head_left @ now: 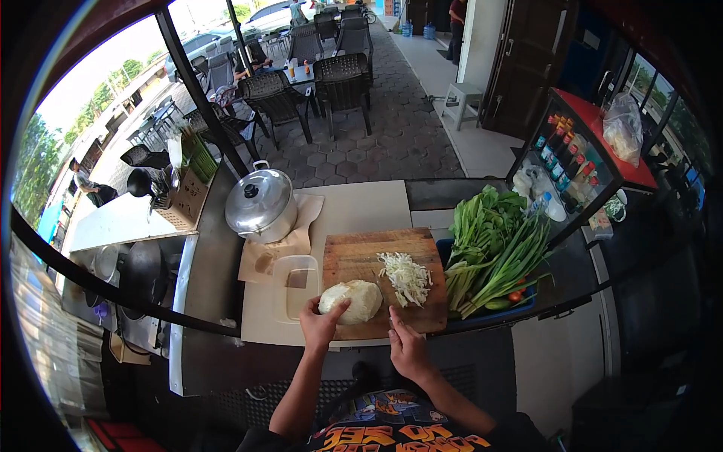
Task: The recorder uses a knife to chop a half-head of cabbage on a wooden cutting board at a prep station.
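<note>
On the wooden cutting board (pixel 361 248) lies a pale head of cabbage (pixel 361 299), its cut side towards the right. My left hand (pixel 323 321) holds the cabbage from its left end, thumb on top. My right hand (pixel 408 349) is closed around a knife at the board's front edge, index finger stretched forward; the handle is mostly hidden and the blade shows only faintly between cabbage and shreds. A heap of shredded cabbage (pixel 405 278) rests on the board's right half. Left of the board stands a clear plastic container (pixel 281 291), its corner near my left hand.
A lidded aluminium pot (pixel 262 209) stands back left on brown paper (pixel 308 217). At right, a blue tray (pixel 522 309) bears leafy greens (pixel 480 226), green onions (pixel 511 271) and tomatoes (pixel 514 296). Behind it is a glass case with bottles (pixel 565 152). A black frame bar crosses at left.
</note>
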`<state>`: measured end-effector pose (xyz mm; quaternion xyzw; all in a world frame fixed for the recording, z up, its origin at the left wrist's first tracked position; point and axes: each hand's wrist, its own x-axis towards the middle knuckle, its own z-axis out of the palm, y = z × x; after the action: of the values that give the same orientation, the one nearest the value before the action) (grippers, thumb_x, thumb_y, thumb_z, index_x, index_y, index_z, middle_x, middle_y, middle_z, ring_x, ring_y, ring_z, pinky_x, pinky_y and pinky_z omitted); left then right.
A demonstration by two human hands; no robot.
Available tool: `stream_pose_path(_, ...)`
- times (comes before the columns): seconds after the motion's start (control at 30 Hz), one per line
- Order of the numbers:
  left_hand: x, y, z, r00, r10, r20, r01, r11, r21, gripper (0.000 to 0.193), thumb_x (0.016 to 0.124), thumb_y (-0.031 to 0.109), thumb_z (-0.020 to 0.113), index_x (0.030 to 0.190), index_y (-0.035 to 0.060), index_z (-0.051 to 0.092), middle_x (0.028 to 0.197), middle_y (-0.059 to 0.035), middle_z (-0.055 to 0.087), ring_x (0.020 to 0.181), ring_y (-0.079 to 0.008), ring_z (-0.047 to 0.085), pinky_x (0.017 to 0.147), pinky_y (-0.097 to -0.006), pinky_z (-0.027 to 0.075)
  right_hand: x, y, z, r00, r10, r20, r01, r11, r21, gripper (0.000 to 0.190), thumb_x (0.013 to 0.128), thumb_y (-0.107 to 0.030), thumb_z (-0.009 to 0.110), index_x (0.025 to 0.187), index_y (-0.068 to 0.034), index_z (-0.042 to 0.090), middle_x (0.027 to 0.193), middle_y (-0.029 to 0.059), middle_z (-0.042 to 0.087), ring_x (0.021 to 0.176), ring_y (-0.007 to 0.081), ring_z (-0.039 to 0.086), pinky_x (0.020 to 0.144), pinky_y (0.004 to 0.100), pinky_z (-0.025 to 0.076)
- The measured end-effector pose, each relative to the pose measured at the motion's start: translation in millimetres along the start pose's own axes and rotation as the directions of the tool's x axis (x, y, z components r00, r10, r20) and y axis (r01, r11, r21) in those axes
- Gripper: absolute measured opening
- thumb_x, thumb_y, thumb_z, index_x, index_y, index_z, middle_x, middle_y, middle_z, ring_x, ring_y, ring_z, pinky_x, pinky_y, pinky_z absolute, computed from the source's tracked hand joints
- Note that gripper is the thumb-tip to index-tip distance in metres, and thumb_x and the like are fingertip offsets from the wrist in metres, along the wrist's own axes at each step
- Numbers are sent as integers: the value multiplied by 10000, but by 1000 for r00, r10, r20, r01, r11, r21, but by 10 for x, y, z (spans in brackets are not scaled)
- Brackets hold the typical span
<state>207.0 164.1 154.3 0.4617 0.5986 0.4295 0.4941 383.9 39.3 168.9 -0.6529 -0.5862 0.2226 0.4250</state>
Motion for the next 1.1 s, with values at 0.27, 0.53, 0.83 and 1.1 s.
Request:
stream_pose_path(0.27, -88, 72, 64, 999, 34, -26, -35, 999, -39, 631, 703, 223, 920, 1115, -126, 594, 990, -175, 682, 859, -194, 668, 766, -309, 557, 2, -34, -16, 1000, 6, 26, -4, 996, -90, 569, 977, -137, 518, 1526, -132, 368, 855, 233, 621, 735, 428, 641, 664, 509, 529)
stream_pose_path(0.53, -116, 84, 84, 999, 41, -26, -42, 999, -29, 608, 696, 203, 926, 1100, -116, 603, 986, -158, 687, 857, -184, 666, 765, -309, 557, 73, -129, -43, 984, 140, 113, -123, 982, -145, 547, 967, -107, 532, 1500, -90, 408, 891, 250, 639, 810, 437, 641, 713, 490, 517)
stream_pose_path(0.83, -33, 32, 56, 999, 40, -20, -41, 999, -36, 620, 675, 199, 937, 1094, -126, 617, 959, -160, 696, 834, -175, 669, 748, -302, 556, 141, -44, 30, 986, 121, 112, -104, 984, -145, 553, 965, -101, 528, 1504, -101, 404, 830, 232, 619, 757, 424, 633, 704, 496, 514)
stream_pose_path(1.1, -61, 141, 81, 997, 78, -8, -78, 997, -10, 620, 675, 194, 935, 1089, -147, 626, 934, -165, 702, 804, -172, 674, 721, -300, 564, 183, -29, -9, 972, 169, 161, -125, 960, -251, 543, 976, -147, 525, 1505, -121, 407, 821, 222, 613, 753, 422, 633, 694, 491, 521)
